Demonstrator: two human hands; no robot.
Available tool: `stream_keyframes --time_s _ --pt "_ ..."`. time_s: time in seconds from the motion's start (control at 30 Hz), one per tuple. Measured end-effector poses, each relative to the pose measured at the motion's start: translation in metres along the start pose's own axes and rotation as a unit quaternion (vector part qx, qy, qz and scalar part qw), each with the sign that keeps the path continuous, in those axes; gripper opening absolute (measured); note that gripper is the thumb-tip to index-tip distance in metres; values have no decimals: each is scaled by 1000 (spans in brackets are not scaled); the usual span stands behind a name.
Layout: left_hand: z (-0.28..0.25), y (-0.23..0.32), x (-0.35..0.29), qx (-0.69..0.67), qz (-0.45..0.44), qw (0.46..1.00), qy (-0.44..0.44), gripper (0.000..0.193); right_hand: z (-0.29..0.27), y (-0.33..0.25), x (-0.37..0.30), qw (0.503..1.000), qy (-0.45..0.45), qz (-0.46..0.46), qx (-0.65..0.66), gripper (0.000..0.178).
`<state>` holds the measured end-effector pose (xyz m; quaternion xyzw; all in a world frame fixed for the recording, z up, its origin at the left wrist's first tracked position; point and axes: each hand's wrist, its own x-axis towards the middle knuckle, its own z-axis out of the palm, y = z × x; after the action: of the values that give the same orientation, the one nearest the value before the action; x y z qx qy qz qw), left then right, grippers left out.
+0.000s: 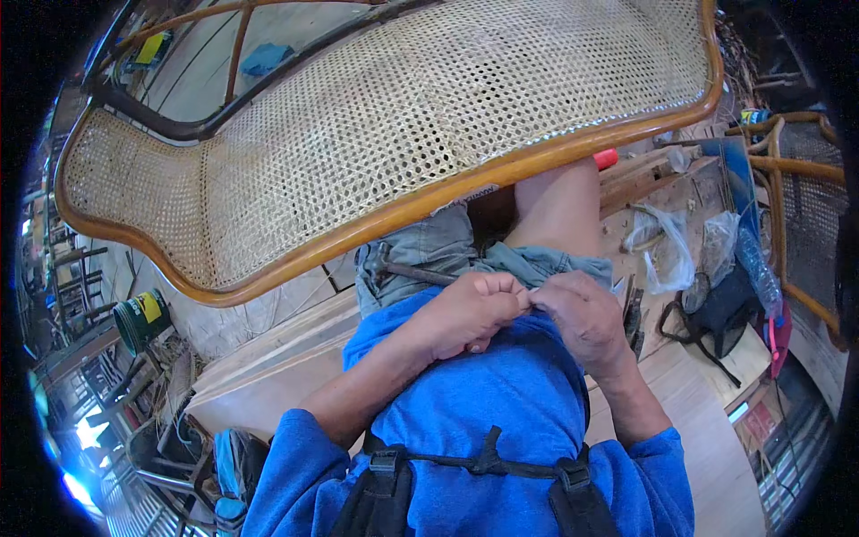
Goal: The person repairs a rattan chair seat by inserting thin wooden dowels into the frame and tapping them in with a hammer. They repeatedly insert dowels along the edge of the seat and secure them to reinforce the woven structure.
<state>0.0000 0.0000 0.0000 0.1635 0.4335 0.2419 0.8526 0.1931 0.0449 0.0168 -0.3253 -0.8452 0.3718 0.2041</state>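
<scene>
My left hand [479,313] is closed in a fist over my lap. A slim dark hammer [416,272] reaches out from it to the left, its small head resting over my grey-green shorts [412,242]. The handle's other end is hidden in the fist. Against the left fingertips, my right hand [583,315] pinches with thumb and forefinger; whatever small thing lies between them is too small to name. Just beyond both hands, a woven cane panel [358,152] in a curved brown wooden frame [420,208] lies across my legs.
Wooden boards [277,345] lie beside me on the left, near a dark green can [141,320]. To the right are clear plastic bags [662,246], a black bag [725,309] and another cane-panelled frame [810,210]. A blue cloth [267,59] lies beyond the panel.
</scene>
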Motion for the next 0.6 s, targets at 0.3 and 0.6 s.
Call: stream_keyframes --time_s 0.3,0.6 --pt "-3 0 -10 127 128 982 58 17 1 26 7 985 82 108 -111 12" --pt "-11 15 -1 -117 93 989 20 24 12 -5 31 927 86 218 294 16"
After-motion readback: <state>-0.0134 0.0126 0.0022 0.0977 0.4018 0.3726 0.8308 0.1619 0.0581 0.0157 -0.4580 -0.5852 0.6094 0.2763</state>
